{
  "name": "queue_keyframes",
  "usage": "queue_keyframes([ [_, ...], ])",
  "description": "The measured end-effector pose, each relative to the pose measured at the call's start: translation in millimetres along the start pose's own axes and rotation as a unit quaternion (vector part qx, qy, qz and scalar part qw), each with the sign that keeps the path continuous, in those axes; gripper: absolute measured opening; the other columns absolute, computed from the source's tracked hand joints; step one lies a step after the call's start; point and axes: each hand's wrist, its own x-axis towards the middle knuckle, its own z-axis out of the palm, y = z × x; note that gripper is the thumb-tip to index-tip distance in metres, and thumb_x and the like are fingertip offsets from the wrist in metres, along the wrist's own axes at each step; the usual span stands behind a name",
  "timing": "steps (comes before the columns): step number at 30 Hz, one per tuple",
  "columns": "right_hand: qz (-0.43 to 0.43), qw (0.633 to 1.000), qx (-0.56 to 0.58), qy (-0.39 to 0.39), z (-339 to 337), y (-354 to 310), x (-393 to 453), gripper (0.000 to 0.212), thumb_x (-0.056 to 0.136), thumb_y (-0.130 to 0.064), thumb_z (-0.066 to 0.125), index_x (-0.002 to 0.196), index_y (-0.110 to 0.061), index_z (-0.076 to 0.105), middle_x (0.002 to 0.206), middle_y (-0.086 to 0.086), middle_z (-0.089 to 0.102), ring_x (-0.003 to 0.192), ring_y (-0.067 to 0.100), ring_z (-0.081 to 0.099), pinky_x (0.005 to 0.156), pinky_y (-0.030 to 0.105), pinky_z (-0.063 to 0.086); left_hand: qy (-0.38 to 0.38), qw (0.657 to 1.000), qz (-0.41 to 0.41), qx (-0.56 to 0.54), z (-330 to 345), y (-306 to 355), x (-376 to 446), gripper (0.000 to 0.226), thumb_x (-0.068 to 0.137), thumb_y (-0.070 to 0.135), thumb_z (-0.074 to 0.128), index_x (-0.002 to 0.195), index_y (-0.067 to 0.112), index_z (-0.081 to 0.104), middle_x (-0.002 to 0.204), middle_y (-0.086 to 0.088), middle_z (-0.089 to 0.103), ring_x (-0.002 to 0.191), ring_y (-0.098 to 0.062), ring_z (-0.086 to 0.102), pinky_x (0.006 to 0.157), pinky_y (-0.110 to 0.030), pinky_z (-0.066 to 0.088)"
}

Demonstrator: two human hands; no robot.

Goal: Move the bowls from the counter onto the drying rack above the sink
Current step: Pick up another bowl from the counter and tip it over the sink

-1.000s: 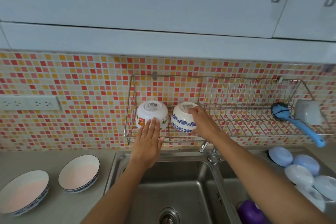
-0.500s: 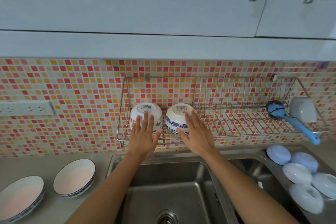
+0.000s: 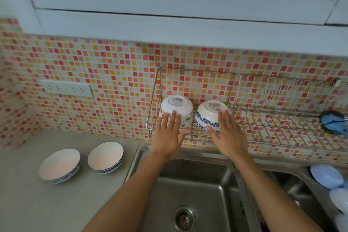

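Two bowls sit upside down at the left end of the wire drying rack (image 3: pixel 244 138) above the sink (image 3: pixel 197 190): a white bowl (image 3: pixel 177 105) on the left, a blue-patterned bowl (image 3: pixel 209 115) just beside it on the right. Left hand (image 3: pixel 167 135) lies flat with straight fingers in front of the white bowl; right hand (image 3: pixel 227 135) likewise at the patterned one. Neither grips anything. Two more bowls (image 3: pixel 105 157) stand upright on the desk (image 3: pixel 37 203), left of the sink.
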Motion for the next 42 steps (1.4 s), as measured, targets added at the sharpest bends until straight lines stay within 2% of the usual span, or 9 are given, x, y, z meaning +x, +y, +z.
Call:
queue_keyframes([
  [5, -0.005, 0.956, 0.283, 0.082, -16, -23, -21, 0.068, 0.094, -0.056, 0.043, 0.153, -0.035, 0.017, 0.161, 0.003, 0.023, 0.134, 0.031, 0.044, 0.099, 0.052, 0.045, 0.003, 0.998, 0.006, -0.064, -3, -18, -54, 0.065, 0.095, 0.056, 0.006, 0.149, 0.024, -0.013, 0.155, 0.003, -0.022, 0.141, -0.014, -0.025, 0.115, -0.038, -0.017],
  [10, -0.116, 0.904, 0.392, 0.129, 2, -79, -54, 0.042, 0.094, -0.032, 0.059, 0.132, -0.014, 0.054, 0.139, 0.007, 0.053, 0.124, 0.019, 0.051, 0.097, 0.032, 0.047, -0.006, 0.989, -0.117, -0.089, -5, -85, -109, 0.062, 0.096, 0.055, 0.012, 0.15, 0.028, -0.005, 0.157, 0.005, -0.017, 0.143, -0.015, -0.021, 0.115, -0.041, -0.015],
  [13, -0.152, 0.888, 0.419, 0.117, 17, -134, -67, 0.027, 0.091, -0.014, 0.063, 0.118, -0.013, 0.061, 0.122, 0.005, 0.06, 0.109, 0.012, 0.056, 0.089, 0.014, 0.045, -0.021, 0.975, -0.192, -0.109, -7, -128, -135, 0.059, 0.098, 0.052, 0.017, 0.15, 0.027, 0.006, 0.159, 0.002, -0.008, 0.146, -0.02, -0.011, 0.115, -0.043, -0.009],
  [17, -0.178, 0.885, 0.429, -0.008, 54, -210, -74, 0.02, 0.092, -0.021, 0.062, 0.112, -0.018, 0.062, 0.11, -0.006, 0.065, 0.1, 0.008, 0.062, 0.082, 0.024, 0.053, -0.016, 0.965, -0.232, -0.117, -2, -180, -157, 0.053, 0.1, 0.043, 0.024, 0.148, 0.021, 0.019, 0.159, -0.005, 0.007, 0.146, -0.024, 0.003, 0.117, -0.044, 0.005],
  [24, 0.062, 0.89, 0.391, -0.227, 161, -309, -47, 0.044, 0.087, -0.033, 0.067, 0.125, -0.016, 0.053, 0.121, 0.006, 0.063, 0.105, 0.022, 0.06, 0.091, 0.037, 0.049, -0.055, 0.941, -0.273, -0.193, 30, -245, -169, 0.055, 0.099, 0.04, 0.033, 0.147, 0.014, 0.026, 0.158, -0.011, 0.015, 0.144, -0.027, 0.014, 0.117, -0.044, 0.017],
  [29, 0.206, 0.854, 0.412, -0.244, 221, -344, -35, 0.056, 0.084, -0.032, 0.071, 0.129, -0.009, 0.047, 0.13, 0.013, 0.055, 0.112, 0.032, 0.057, 0.09, 0.049, 0.053, -0.096, 0.903, -0.303, -0.289, 63, -276, -160, 0.055, 0.1, 0.031, 0.039, 0.145, 0.004, 0.024, 0.152, -0.015, 0.027, 0.136, -0.028, 0.032, 0.107, -0.033, 0.026],
  [33, 0.334, 0.756, 0.504, -0.251, 251, -356, -19, 0.072, 0.087, -0.017, 0.07, 0.146, -0.011, 0.029, 0.145, 0.012, 0.04, 0.121, 0.035, 0.052, 0.075, 0.043, 0.057, -0.132, 0.863, -0.326, -0.363, 89, -301, -142, 0.067, 0.098, 0.031, 0.042, 0.148, 0.002, 0.007, 0.157, -0.015, 0.014, 0.142, -0.029, 0.022, 0.113, -0.035, 0.019],
  [35, 0.357, 0.747, 0.5, -0.254, 266, -358, -16, 0.072, 0.088, -0.011, 0.066, 0.148, -0.017, 0.027, 0.148, 0.011, 0.038, 0.12, 0.037, 0.053, 0.072, 0.043, 0.059, -0.136, 0.845, -0.335, -0.393, 95, -309, -137, 0.072, 0.098, 0.029, 0.043, 0.148, 0.001, -0.001, 0.157, -0.015, 0.009, 0.143, -0.03, 0.018, 0.114, -0.034, 0.016],
  [42, 0.361, 0.721, 0.545, -0.231, 276, -369, -26, 0.055, 0.084, 0.008, 0.038, 0.133, -0.016, 0.043, 0.139, 0.011, 0.045, 0.115, 0.038, 0.052, 0.053, 0.04, 0.058, -0.131, 0.802, -0.378, -0.443, 111, -327, -138, 0.053, 0.098, 0.027, 0.043, 0.141, 0.001, 0.026, 0.144, -0.018, 0.039, 0.132, -0.033, 0.039, 0.106, -0.035, 0.031],
])
